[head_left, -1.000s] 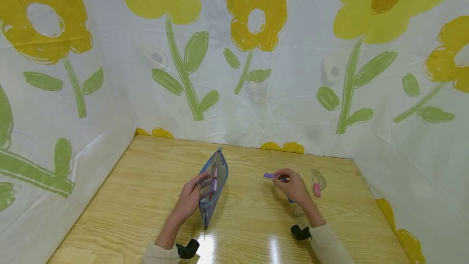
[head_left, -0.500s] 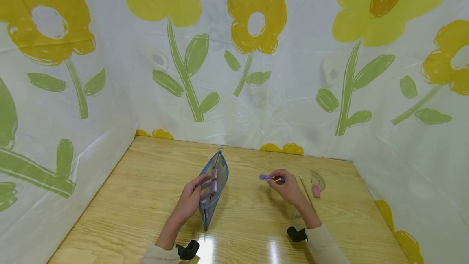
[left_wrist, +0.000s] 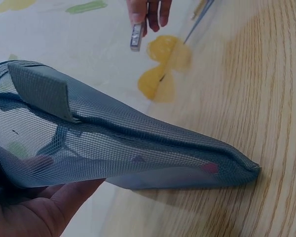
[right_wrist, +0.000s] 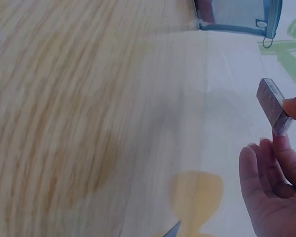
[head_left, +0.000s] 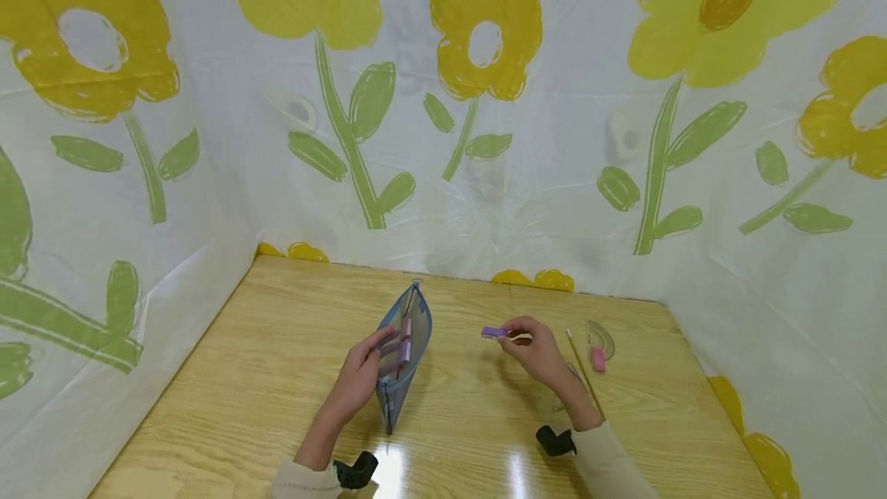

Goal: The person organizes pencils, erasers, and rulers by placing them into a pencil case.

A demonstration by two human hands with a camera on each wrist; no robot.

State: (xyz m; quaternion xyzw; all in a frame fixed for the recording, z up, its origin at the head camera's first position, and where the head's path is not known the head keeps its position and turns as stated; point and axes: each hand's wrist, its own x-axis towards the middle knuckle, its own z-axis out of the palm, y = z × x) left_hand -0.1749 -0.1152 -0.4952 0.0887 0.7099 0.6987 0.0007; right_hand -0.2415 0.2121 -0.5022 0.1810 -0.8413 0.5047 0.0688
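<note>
mesh pouch (head_left: 421,329) — i have it tipped up around the middle of the wooden table (head_left: 291,360), a little toward the left edge, its ringed tip pointing at the back edge; whether its base bears on the wood i can't tell. the left hand (head_left: 359,376) is curled round its left wall, i judge so the mouth gapes upward. the right hand (head_left: 542,356), over the right half, pinches a purple block (head_left: 493,332) by one end between thumb and forefinger, other fingers loose — probably to leave the end nearer the pouch free. toward the right edge lie a thin stick (head_left: 580,364), perhaps a pencil, a clear protractor (head_left: 610,339) and, at its near side, a pink block (head_left: 599,360). inside the pouch i make out small pinkish-purple pieces (head_left: 405,351), end to end.
</note>
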